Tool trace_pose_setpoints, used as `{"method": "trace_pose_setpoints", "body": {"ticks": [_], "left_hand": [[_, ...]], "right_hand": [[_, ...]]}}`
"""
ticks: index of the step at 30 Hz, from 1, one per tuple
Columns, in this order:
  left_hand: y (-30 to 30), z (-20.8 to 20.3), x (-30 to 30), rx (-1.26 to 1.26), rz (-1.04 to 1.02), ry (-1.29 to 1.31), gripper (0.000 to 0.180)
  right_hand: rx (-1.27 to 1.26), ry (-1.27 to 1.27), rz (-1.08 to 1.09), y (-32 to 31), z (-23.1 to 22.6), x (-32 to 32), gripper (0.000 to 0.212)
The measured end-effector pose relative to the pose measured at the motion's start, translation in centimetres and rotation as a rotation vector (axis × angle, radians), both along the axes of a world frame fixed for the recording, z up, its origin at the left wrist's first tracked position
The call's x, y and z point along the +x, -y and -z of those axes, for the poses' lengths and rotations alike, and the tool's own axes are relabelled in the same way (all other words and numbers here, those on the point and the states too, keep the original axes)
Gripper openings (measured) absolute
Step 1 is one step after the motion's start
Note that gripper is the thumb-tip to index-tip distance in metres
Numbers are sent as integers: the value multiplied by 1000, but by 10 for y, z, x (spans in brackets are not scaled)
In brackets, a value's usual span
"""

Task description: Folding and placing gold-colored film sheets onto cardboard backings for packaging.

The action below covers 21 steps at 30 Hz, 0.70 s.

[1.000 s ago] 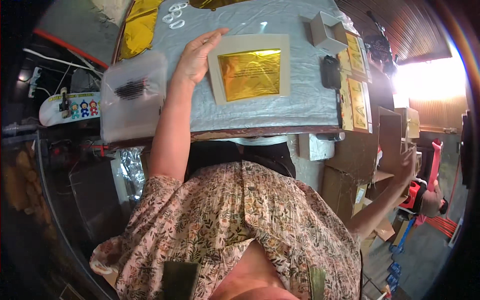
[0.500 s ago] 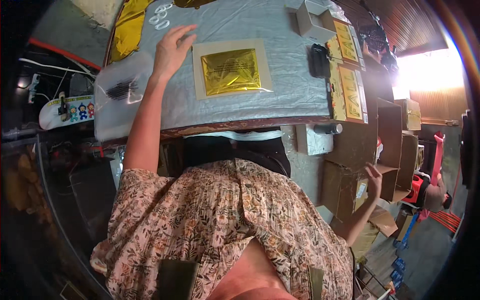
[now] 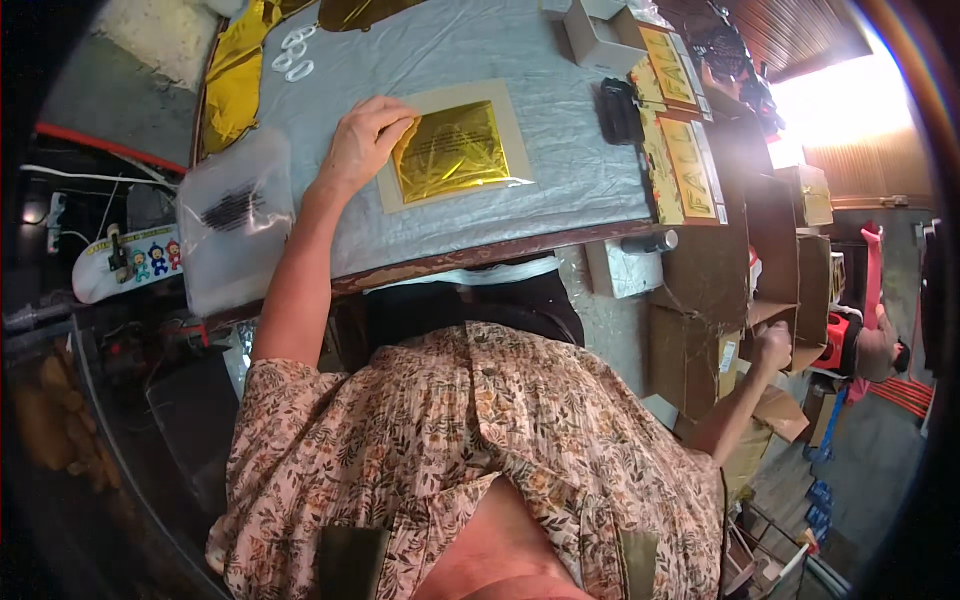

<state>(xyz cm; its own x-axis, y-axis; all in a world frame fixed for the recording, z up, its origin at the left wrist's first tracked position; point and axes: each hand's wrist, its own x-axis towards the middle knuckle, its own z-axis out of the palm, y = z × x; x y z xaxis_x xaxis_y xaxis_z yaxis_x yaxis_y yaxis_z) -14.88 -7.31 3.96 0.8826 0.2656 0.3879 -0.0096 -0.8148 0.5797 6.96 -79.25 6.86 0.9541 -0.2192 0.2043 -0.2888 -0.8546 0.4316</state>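
A gold foil sheet (image 3: 453,155) with faint dark print lies on a larger beige sheet (image 3: 515,135) on the cloth-covered table (image 3: 560,170). My left hand (image 3: 368,145) is at the foil's left upper corner, with thumb and fingers pinched together on it. That corner is lifted slightly. Off to the right, below table height, my right hand (image 3: 772,345) is closed beside an open cardboard box (image 3: 775,250). Whatever its fingers hold, if anything, is hidden.
More gold foil (image 3: 235,85) hangs over the table's left side, near white rings (image 3: 297,55). A clear plastic bag (image 3: 235,220) lies at the left corner. Along the right edge stand yellow printed boxes (image 3: 685,170), a black case (image 3: 620,110) and a white open box (image 3: 605,35).
My left hand has come down and right, from open above the table to pinching the foil's corner. My right hand has moved slightly right and closed. The view has shifted a little.
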Motion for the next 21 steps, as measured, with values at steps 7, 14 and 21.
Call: {"method": "trace_pose_setpoints", "body": {"ticks": [7, 14, 21], "left_hand": [[-1, 6, -7, 32, 1, -2, 19], [-3, 12, -9, 16, 1, 35, 19], [-12, 15, -8, 27, -59, 34, 16]], "right_hand": [[1263, 14, -965, -294, -102, -31, 25], [1057, -416, -1595, -504, -16, -42, 24], [1108, -321, -1584, -535, 27, -26, 16]]}}
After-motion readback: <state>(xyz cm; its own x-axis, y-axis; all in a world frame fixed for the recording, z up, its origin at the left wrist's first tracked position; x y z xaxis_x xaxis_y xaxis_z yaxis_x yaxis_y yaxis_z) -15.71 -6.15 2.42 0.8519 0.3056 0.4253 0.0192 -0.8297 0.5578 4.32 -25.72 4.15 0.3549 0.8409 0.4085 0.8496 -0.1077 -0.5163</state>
